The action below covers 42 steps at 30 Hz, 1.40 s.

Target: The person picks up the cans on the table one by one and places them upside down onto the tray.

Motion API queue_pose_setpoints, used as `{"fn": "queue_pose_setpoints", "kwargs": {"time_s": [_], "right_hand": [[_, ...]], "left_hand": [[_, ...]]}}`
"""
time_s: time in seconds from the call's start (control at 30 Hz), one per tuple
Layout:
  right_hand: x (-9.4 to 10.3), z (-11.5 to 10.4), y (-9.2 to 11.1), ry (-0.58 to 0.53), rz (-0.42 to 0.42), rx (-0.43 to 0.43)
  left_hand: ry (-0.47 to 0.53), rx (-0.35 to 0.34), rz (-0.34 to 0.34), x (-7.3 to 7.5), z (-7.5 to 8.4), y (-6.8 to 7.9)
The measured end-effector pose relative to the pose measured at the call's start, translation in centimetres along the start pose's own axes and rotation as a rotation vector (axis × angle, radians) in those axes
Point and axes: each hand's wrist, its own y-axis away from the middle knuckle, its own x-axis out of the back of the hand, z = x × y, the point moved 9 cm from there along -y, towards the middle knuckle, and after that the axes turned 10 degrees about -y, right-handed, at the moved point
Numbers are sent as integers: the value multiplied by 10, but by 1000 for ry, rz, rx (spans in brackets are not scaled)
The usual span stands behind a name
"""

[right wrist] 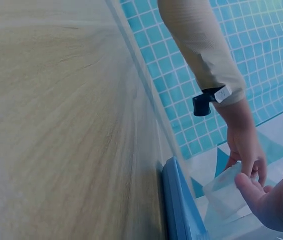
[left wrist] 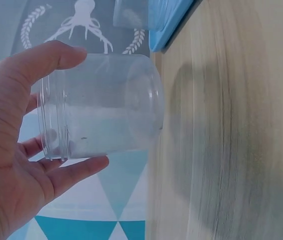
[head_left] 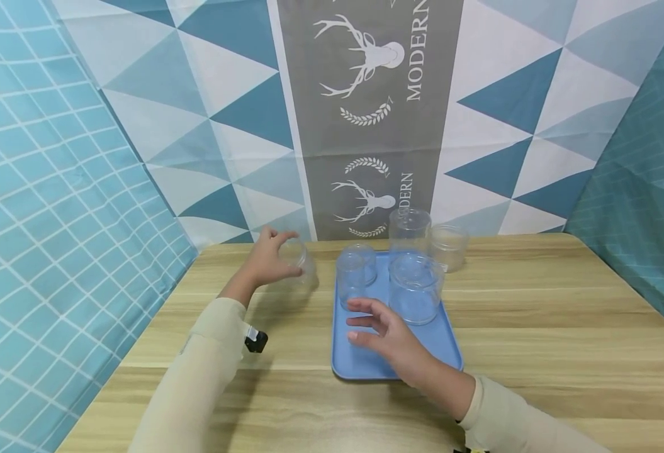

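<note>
My left hand [head_left: 269, 259] holds a clear jar [left wrist: 101, 105] by its rimmed end, thumb on one side and fingers on the other. The jar is upright, its base close over the wooden table left of the blue tray [head_left: 357, 362]. Over the front of that tray hovers my right hand [head_left: 385, 340], its fingers loosely bent with nothing between them. A narrow clear jar [head_left: 350, 283] stands just beyond the right fingertips, with a short clear jar [head_left: 370, 261] behind it. To their right is a wide clear jar [head_left: 415, 299].
A tall clear jar [head_left: 410, 226] rises at the tray's back edge. Beside it, right of the tray, stands another clear jar [head_left: 450, 248]. Patterned cloth [head_left: 241, 113] hangs behind the wooden table [head_left: 547, 327], and blue tiled-print cloth [head_left: 54, 207] runs along its left side.
</note>
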Motion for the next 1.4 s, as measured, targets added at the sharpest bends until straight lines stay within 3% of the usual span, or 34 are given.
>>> {"fn": "queue_pose_setpoints", "kwargs": {"time_s": [0.47, 0.67, 0.93, 1.23, 1.4], "right_hand": [[-2, -14, 6, -260, -79, 53], [1, -18, 8, -329, -117, 81], [17, -22, 6, -410, -85, 153], [31, -27, 8, -521, -124, 243], [41, -28, 9, -521, -75, 254]], "left_hand": [[87, -102, 104, 13, 19, 25], [198, -121, 99, 14, 24, 36], [287, -159, 131, 17, 36, 53], [330, -216, 121, 20, 58, 67], [382, -232, 97, 22, 75, 77]]}}
